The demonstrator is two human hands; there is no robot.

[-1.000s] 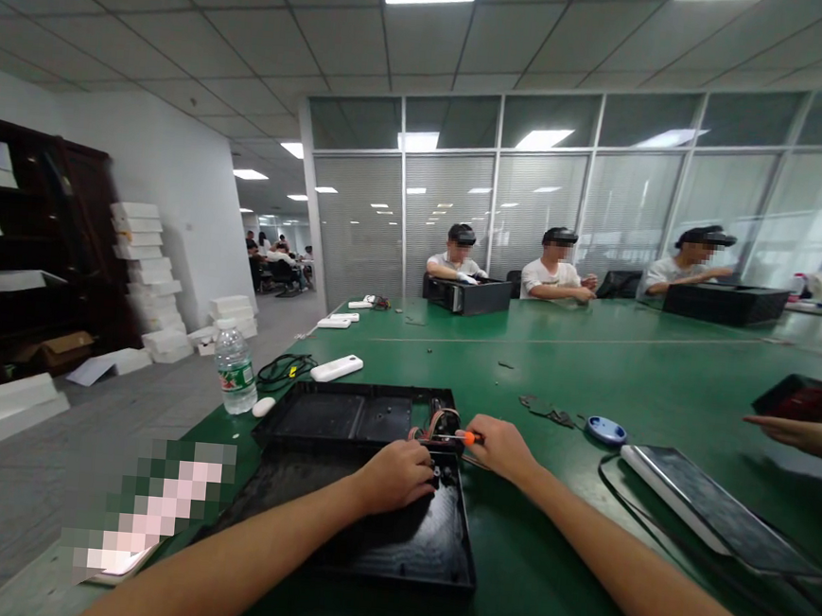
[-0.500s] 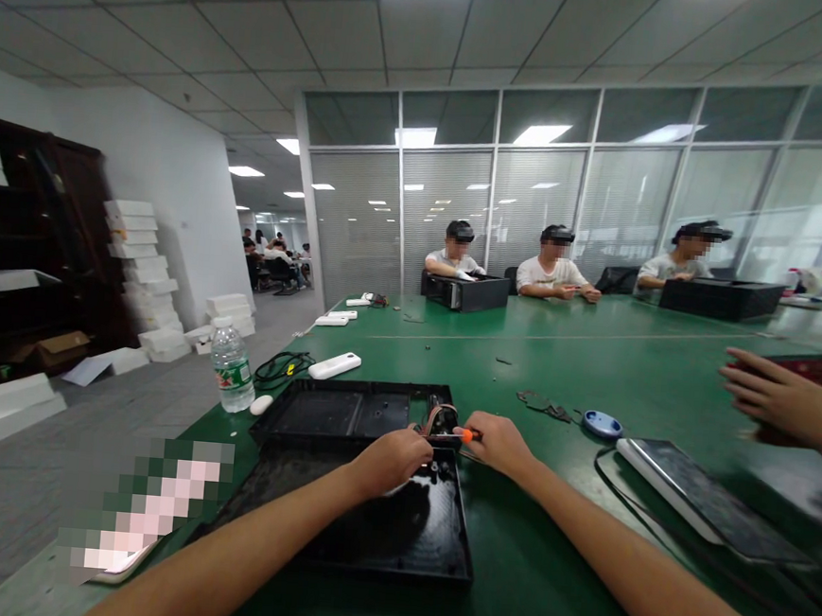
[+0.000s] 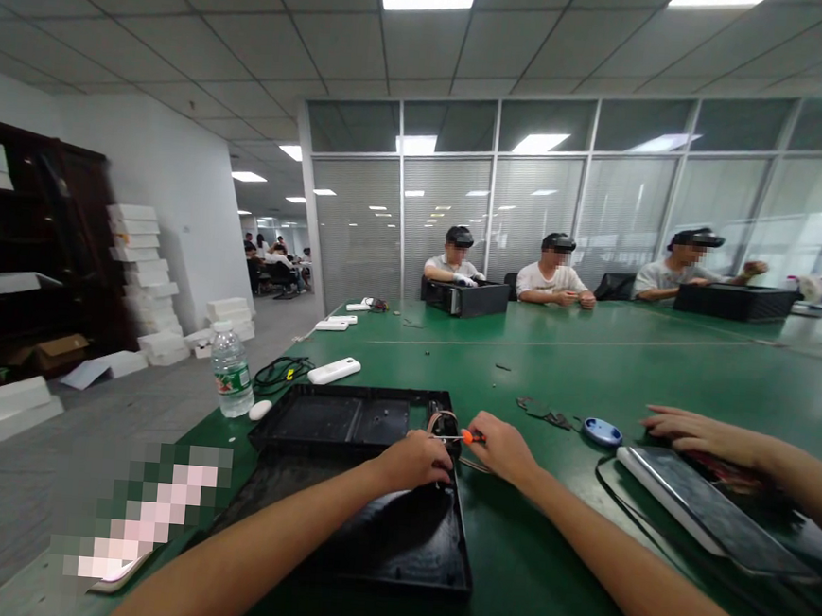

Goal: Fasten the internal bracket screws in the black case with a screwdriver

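Observation:
A black plastic case (image 3: 392,544) lies opened out in front of me, its shallow far half (image 3: 323,420) behind the near half. Thin wires (image 3: 445,421) bunch at the far half's right end. In my right hand (image 3: 503,448) is a screwdriver (image 3: 470,437) with an orange handle, its shaft pointing left toward the wires. My left hand (image 3: 413,460) rests where the two halves meet, fingers curled down near the screwdriver's tip. Whatever those fingers grip is hidden.
A water bottle (image 3: 231,370), a white device (image 3: 335,371) and a black cable (image 3: 282,372) stand left. To the right are a blue round lid (image 3: 601,431), a dark-screened device (image 3: 708,512) and another person's hand (image 3: 714,434). Several people sit across the green table (image 3: 578,354).
My left hand has shifted slightly right, and its fingers sit lower. The right hand keeps the screwdriver near the wires. The other person's hand at right has come down and left.

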